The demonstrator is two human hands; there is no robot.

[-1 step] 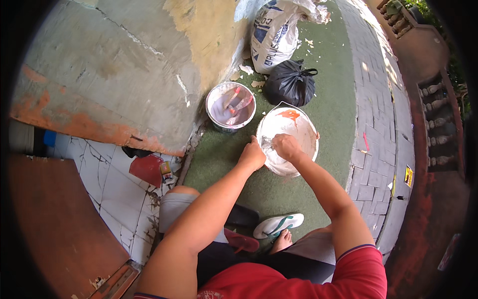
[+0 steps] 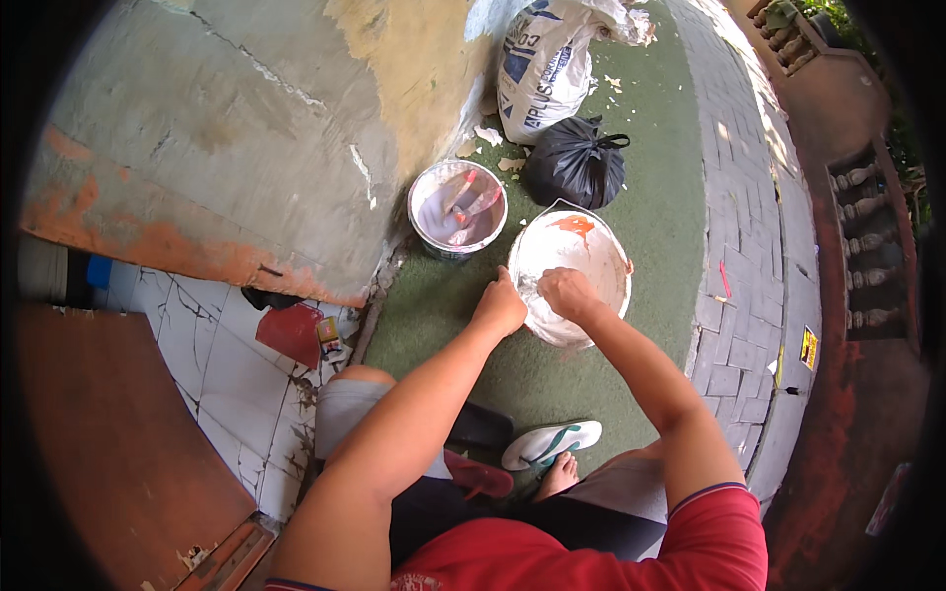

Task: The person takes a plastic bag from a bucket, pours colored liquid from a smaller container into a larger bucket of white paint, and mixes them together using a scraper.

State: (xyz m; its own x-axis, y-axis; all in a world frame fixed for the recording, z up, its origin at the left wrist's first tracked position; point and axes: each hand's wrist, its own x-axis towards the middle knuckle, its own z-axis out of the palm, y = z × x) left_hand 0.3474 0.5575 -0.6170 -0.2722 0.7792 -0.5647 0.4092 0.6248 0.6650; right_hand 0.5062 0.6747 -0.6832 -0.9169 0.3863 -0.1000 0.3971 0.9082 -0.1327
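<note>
A white bucket [image 2: 603, 264] stands in front of me on the green floor, its inside coated with a pale paste and an orange patch showing on the far part. My left hand [image 2: 501, 303] is closed on the bucket's left rim. Inside the bucket, my right hand [image 2: 569, 293] is closed in a fist near that rim. A small greyish-white piece shows beside its fingers, too smeared with paste to name. Just left and farther off is a second pail [image 2: 418, 219] with pinkish-white residue and red-marked tools, perhaps brushes [image 2: 477, 207], lying in it.
A tied black plastic bag [image 2: 574, 165] and a white printed sack [image 2: 547, 74] sit beyond the buckets. The patchy plastered wall [image 2: 246, 128] rises on the left, above marbled tiles [image 2: 222, 369]. Grey paving [image 2: 744, 256] runs along the right. A white flip-flop [image 2: 552, 445] lies near my foot.
</note>
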